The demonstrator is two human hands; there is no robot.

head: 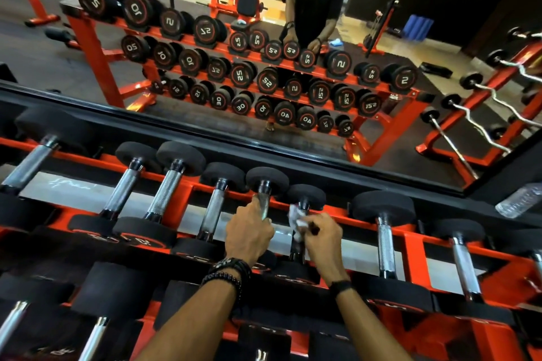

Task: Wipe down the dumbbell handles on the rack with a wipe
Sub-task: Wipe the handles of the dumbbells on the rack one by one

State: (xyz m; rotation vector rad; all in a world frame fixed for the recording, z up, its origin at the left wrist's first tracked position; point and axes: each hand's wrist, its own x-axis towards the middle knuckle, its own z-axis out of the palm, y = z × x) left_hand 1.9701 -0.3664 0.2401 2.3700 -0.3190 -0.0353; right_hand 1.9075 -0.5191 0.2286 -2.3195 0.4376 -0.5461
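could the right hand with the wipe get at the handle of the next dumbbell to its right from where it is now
Probably yes. The right hand, holding the wipe, is beside that dumbbell handle, and nothing lies across the bare chrome between its two black heads.

A wall mirror behind, a plastic bottle at right.

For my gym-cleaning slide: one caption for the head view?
Left hand grips one dumbbell handle while right hand rubs a white wipe on the next, facing a mirror.
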